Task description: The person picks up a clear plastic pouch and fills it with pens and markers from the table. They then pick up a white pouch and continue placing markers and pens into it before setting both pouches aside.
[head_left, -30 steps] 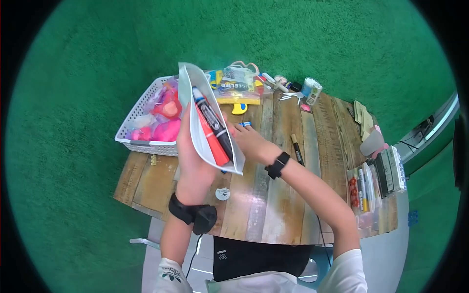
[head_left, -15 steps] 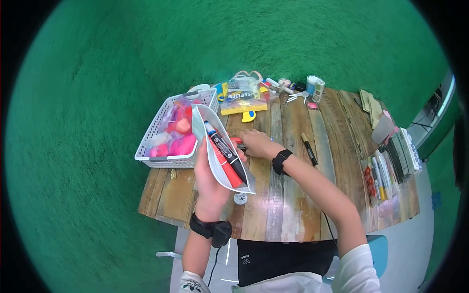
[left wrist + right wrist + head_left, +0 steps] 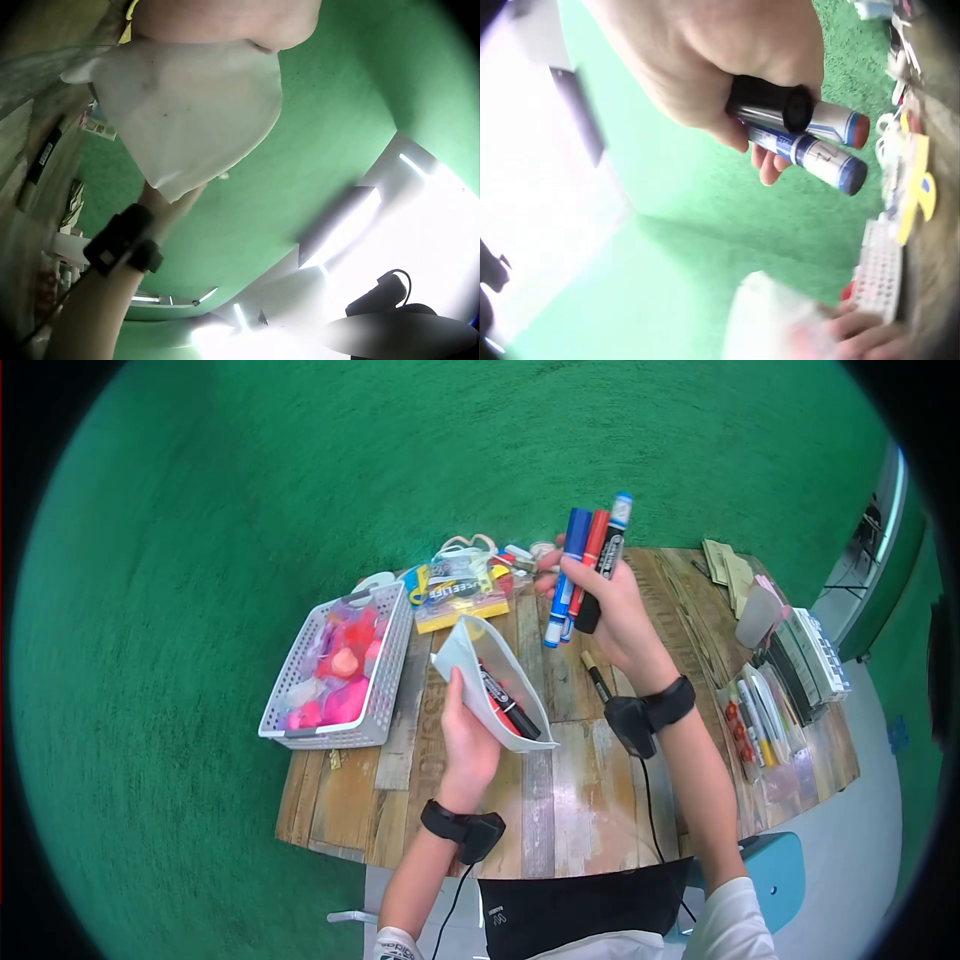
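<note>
My left hand (image 3: 468,738) grips an open white pouch (image 3: 458,652) from its left side, its mouth facing up. Inside lie a black marker (image 3: 512,705) and a red marker, partly covered. Held up to the right of the pouch, my right hand (image 3: 628,622) clutches a bundle of three markers: a blue marker (image 3: 575,538), a red marker (image 3: 597,532) and a black marker (image 3: 611,556). From the right wrist view, the ends of the blue marker (image 3: 829,161) and the others stick out past the fingers. The left wrist view has the pouch's pale outside (image 3: 195,112).
A white basket (image 3: 385,705) of pink and red items stands at the table's left. Behind the pouch lies a yellow-edged zip bag (image 3: 465,610) amid small items. A black pen (image 3: 598,678) lies on the wooden table (image 3: 590,800). Clear packs of pens (image 3: 765,725) sit at the right.
My right hand has risen from the tabletop with the three markers in its grip. The left hand still holds the pouch, now tilted a little differently.
</note>
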`<control>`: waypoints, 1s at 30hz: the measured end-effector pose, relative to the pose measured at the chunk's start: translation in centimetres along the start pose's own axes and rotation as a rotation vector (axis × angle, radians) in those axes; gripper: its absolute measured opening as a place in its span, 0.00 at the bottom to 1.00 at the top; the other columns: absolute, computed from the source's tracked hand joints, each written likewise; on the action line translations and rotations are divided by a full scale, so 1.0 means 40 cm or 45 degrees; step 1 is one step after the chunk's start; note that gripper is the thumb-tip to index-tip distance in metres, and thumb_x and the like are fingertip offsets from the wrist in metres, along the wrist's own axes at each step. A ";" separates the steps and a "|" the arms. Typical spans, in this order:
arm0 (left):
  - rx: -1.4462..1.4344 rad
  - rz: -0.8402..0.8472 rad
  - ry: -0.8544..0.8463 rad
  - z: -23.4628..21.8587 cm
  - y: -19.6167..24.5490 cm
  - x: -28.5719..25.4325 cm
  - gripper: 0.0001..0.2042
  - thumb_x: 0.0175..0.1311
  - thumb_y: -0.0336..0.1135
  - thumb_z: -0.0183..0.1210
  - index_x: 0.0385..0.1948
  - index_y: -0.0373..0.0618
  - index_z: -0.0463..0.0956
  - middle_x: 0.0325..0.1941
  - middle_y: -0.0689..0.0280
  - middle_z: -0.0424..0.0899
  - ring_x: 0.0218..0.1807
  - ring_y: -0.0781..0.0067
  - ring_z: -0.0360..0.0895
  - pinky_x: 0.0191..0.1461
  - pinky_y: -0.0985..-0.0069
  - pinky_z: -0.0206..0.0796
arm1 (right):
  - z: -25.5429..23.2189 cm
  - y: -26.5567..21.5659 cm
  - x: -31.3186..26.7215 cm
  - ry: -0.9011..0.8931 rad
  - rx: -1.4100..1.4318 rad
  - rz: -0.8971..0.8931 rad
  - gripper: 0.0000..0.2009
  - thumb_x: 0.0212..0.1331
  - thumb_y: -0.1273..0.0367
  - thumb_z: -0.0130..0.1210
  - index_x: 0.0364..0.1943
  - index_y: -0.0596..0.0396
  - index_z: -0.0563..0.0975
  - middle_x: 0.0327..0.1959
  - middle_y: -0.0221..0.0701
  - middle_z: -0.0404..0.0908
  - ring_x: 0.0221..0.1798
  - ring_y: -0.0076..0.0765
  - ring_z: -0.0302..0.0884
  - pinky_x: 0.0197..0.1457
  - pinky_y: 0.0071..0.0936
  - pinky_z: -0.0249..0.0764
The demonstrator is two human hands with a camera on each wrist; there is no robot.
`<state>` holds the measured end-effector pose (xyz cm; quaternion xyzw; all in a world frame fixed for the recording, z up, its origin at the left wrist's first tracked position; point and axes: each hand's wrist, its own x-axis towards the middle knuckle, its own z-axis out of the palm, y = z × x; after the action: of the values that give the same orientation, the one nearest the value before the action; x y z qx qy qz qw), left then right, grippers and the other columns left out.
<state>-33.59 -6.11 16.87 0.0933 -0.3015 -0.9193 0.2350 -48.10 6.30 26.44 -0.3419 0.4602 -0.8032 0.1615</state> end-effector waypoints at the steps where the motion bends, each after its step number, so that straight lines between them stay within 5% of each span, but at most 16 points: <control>1: 0.038 -0.031 -0.013 0.009 -0.021 0.015 0.20 0.72 0.56 0.46 0.49 0.49 0.70 0.39 0.63 0.77 0.41 0.67 0.76 0.48 0.64 0.70 | 0.010 -0.022 -0.015 0.010 0.231 -0.074 0.18 0.63 0.70 0.56 0.54 0.63 0.68 0.44 0.41 0.82 0.43 0.33 0.83 0.47 0.29 0.79; 4: -0.022 -0.082 -0.081 0.012 -0.090 0.062 0.20 0.73 0.54 0.46 0.52 0.49 0.69 0.44 0.65 0.77 0.45 0.67 0.76 0.53 0.64 0.68 | 0.013 -0.032 -0.053 -0.095 0.255 -0.167 0.18 0.64 0.69 0.55 0.54 0.63 0.68 0.48 0.43 0.80 0.45 0.35 0.83 0.49 0.31 0.79; 11: -0.050 -0.029 -0.187 0.006 -0.136 0.041 0.22 0.76 0.53 0.39 0.60 0.49 0.65 0.55 0.67 0.76 0.55 0.69 0.73 0.61 0.64 0.64 | 0.010 0.042 -0.085 -0.059 -0.047 0.317 0.15 0.63 0.70 0.57 0.52 0.63 0.73 0.46 0.39 0.82 0.48 0.31 0.81 0.51 0.29 0.78; 15: -0.090 0.081 -0.118 -0.020 -0.133 0.052 0.23 0.76 0.53 0.38 0.62 0.48 0.64 0.60 0.66 0.73 0.62 0.66 0.70 0.66 0.62 0.60 | 0.011 0.096 -0.087 -0.195 -0.440 0.373 0.14 0.61 0.71 0.58 0.48 0.66 0.76 0.41 0.35 0.84 0.44 0.23 0.82 0.44 0.22 0.77; 17: -0.092 0.135 -0.147 -0.040 -0.131 0.061 0.24 0.76 0.53 0.38 0.63 0.47 0.64 0.62 0.65 0.72 0.64 0.65 0.68 0.68 0.62 0.58 | 0.027 0.114 -0.101 -0.159 -0.566 0.348 0.16 0.58 0.69 0.60 0.46 0.68 0.75 0.36 0.40 0.85 0.39 0.31 0.84 0.39 0.28 0.76; 20: -0.032 0.145 -0.123 -0.030 -0.120 0.055 0.25 0.75 0.53 0.39 0.64 0.47 0.63 0.66 0.65 0.70 0.68 0.65 0.65 0.71 0.62 0.54 | 0.047 0.131 -0.119 -0.122 -1.046 0.104 0.19 0.57 0.65 0.60 0.44 0.70 0.73 0.33 0.58 0.79 0.38 0.62 0.80 0.41 0.45 0.73; 30: -0.054 0.071 -0.073 -0.032 -0.132 0.045 0.26 0.75 0.54 0.38 0.66 0.48 0.61 0.67 0.64 0.69 0.69 0.64 0.64 0.72 0.62 0.53 | 0.033 0.133 -0.117 -0.140 -1.118 0.017 0.19 0.57 0.65 0.60 0.45 0.69 0.73 0.34 0.58 0.79 0.41 0.65 0.78 0.41 0.47 0.73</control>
<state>-36.74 -3.92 12.64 0.0534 -0.2912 -0.9208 0.2537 -44.13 5.39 20.50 -0.4175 0.7507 -0.5111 0.0306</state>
